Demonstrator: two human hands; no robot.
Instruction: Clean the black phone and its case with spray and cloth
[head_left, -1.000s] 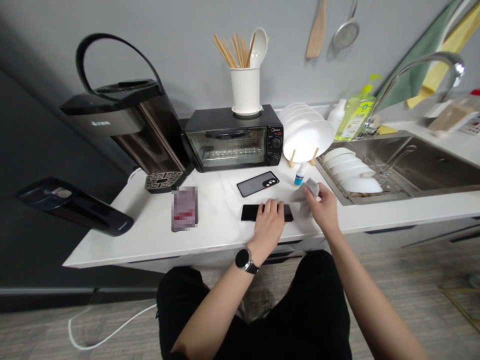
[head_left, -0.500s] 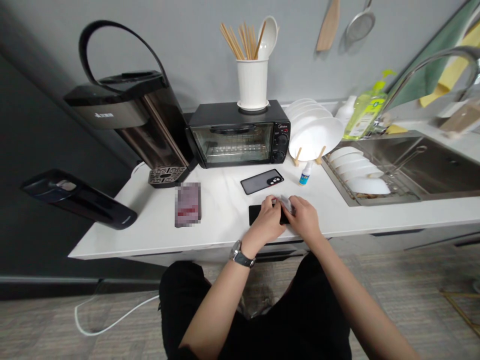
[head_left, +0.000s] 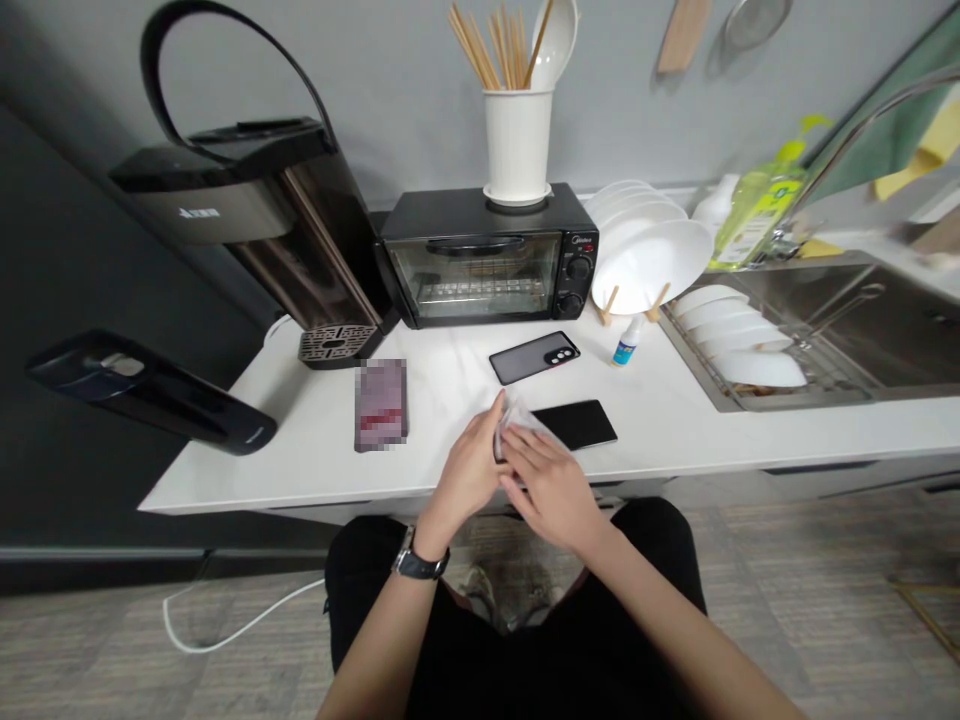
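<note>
A pale, thin cloth or tissue (head_left: 517,412) is between my two hands, over the counter's front edge. My left hand (head_left: 471,462), with a watch at the wrist, holds it from the left side, thumb upward. My right hand (head_left: 551,487) presses on it with its fingers laid across. Just beyond my right hand lies a black phone (head_left: 585,424), its left end partly covered. A phone case (head_left: 534,358) with camera holes rests farther back. Right of the case stands a small white bottle (head_left: 625,343) with a blue label.
A toaster oven (head_left: 487,270) bears a white cup (head_left: 517,145) of chopsticks. At the left are a water dispenser (head_left: 300,240), a dark flask (head_left: 157,395) and a blurred purplish packet (head_left: 381,405). White plates (head_left: 652,265) and a sink (head_left: 900,330) are on the right.
My hands have moved left and nearer to me with the cloth, off the black phone, which now shows mostly uncovered. The view has shifted slightly.
</note>
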